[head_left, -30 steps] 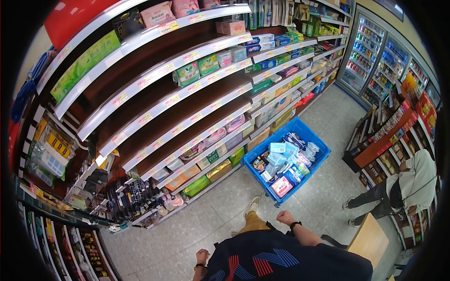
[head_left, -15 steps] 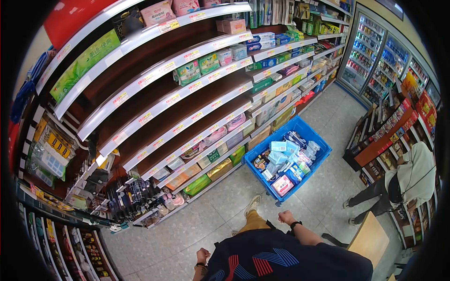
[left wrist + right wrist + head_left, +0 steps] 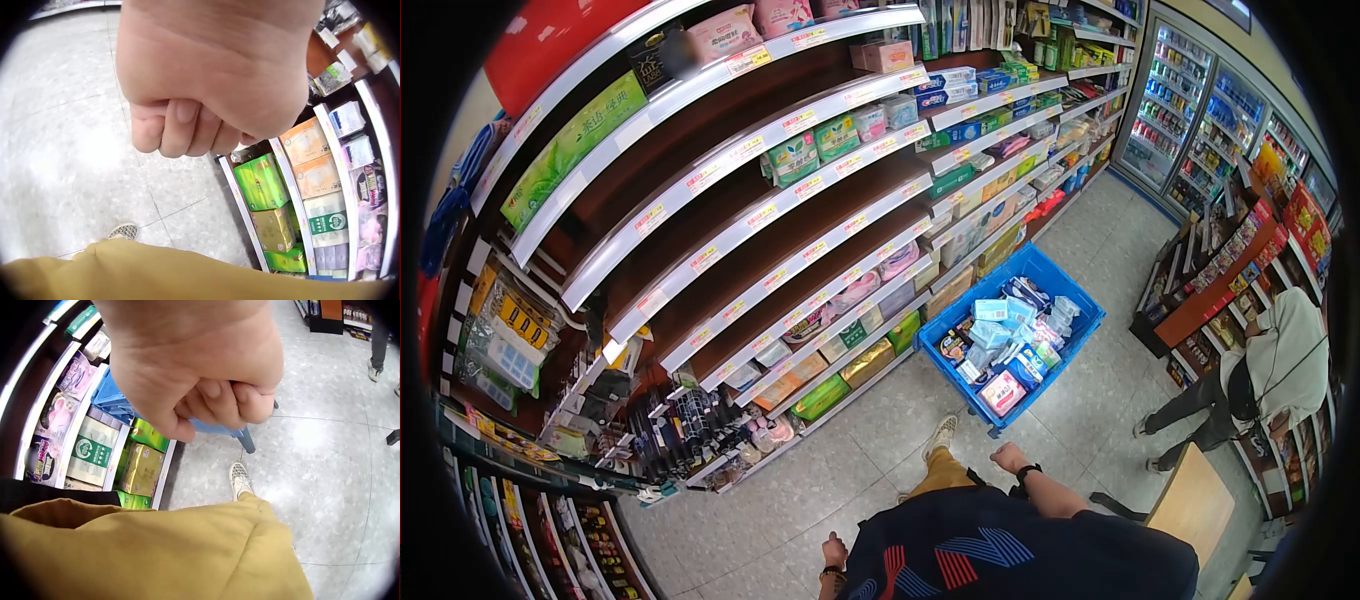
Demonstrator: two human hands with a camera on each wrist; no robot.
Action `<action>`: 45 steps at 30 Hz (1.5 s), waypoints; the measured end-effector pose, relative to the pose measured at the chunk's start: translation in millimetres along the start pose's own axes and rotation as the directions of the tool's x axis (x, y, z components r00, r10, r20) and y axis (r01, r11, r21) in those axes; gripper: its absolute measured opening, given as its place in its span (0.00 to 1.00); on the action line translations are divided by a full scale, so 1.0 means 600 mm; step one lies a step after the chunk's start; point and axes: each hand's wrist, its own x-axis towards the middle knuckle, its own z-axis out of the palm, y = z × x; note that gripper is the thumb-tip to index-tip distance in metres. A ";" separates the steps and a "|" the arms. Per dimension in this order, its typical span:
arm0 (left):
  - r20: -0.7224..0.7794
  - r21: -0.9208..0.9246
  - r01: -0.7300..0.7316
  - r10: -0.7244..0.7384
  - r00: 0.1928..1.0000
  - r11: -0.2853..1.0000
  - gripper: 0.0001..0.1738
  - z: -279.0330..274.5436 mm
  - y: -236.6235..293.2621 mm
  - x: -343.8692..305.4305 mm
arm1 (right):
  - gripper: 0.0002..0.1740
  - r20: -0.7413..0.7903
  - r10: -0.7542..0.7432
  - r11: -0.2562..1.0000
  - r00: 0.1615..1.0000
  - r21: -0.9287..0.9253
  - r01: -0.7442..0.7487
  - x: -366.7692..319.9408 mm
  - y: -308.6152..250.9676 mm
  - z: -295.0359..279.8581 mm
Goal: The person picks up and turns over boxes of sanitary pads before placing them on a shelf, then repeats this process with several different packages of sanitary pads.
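My left hand (image 3: 834,552) is held low at my side, its fingers curled into the palm with nothing in them, as the left wrist view shows up close. Bent into a fist, my right hand (image 3: 1006,457) hovers in front of my body, near the close end of a blue crate (image 3: 1063,364), and holds nothing. Piled inside that crate are light blue packs (image 3: 990,335), a pink-and-white pack (image 3: 1001,394) and several other packages. In the right wrist view, part of the crate shows behind the fist.
A long shelf unit (image 3: 750,155) runs along the left, with green packs (image 3: 791,160) and toothpaste boxes (image 3: 947,95) on it. Another person (image 3: 1280,360) stands at the right beside a rack (image 3: 1200,290). A wooden tabletop (image 3: 1190,505) juts in near my right. Drink fridges (image 3: 1170,110) stand at the back.
The view has shifted slightly. My left hand sits a little lower in the frame and my right hand slightly left. The other person has moved a bit.
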 end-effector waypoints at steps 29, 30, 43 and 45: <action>0.271 -0.013 -0.114 0.113 0.956 0.993 0.10 -0.025 -0.096 0.098 | 0.11 0.143 -0.220 0.953 0.965 -0.182 0.244 0.003 0.071 0.022; 0.219 0.088 -0.168 0.146 0.965 0.982 0.08 -0.023 -0.094 0.089 | 0.11 0.155 -0.154 0.978 0.976 -0.115 0.173 -0.004 0.053 0.011; 0.060 0.348 -0.176 0.166 0.984 0.921 0.09 -0.017 -0.093 0.065 | 0.11 0.127 -0.082 0.997 0.988 0.028 0.079 -0.007 0.064 0.010; 0.078 0.276 -0.181 0.165 0.983 0.944 0.09 -0.016 -0.099 0.070 | 0.10 0.105 -0.104 0.994 0.989 -0.006 0.106 -0.003 0.077 0.017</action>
